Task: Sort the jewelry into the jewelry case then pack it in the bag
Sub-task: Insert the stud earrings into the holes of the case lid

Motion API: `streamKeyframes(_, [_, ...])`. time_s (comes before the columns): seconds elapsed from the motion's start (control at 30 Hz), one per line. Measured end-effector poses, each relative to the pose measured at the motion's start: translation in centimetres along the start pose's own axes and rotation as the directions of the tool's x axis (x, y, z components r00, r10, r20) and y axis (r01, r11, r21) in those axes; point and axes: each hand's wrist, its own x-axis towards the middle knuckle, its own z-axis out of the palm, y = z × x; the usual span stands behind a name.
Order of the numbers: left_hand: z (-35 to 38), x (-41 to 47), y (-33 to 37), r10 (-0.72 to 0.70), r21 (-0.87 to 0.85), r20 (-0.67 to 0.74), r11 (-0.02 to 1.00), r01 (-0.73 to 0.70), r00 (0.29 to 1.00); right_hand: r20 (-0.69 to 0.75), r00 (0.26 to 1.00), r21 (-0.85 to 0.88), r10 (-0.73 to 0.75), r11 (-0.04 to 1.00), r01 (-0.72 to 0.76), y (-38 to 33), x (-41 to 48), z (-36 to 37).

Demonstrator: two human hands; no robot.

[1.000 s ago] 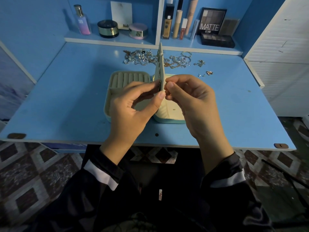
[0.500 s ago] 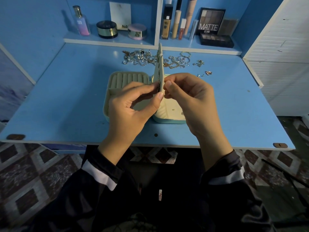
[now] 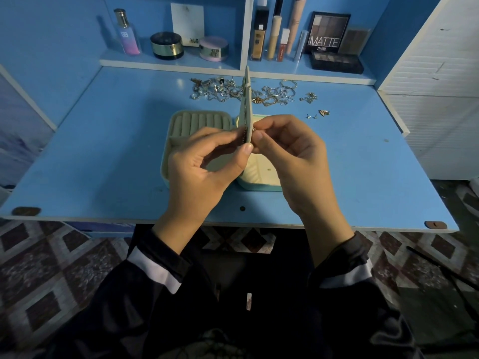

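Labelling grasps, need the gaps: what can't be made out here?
Head view:
the small piece that the right hand pinches at the divider panel: too small to identify, that hand covers it.
the jewelry case: right half mostly behind both hands; the left hand pinches the panel.
the jewelry pile: tangled, uncountable.
the bag: outside the frame.

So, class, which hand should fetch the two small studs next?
Likely right: the studs lie nearer the right hand, once it releases its earring; the left hand pinches the upright panel.

My shelf: eyeshadow palette (image 3: 327,32) lid, "MATTE"; white card (image 3: 187,24), "NUD"; perfume bottle (image 3: 127,35), possibly "SB".
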Motion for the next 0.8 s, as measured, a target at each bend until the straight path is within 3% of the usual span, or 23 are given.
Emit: streamKeyframes(0.8, [-0.17, 0.09, -0.13, -0.008, -0.013, -0.006, 1.000, 0.008, 1.000, -0.004, 0.994, -0.121, -0.106, 0.987, 0.105, 0.32, 0.17, 0.06])
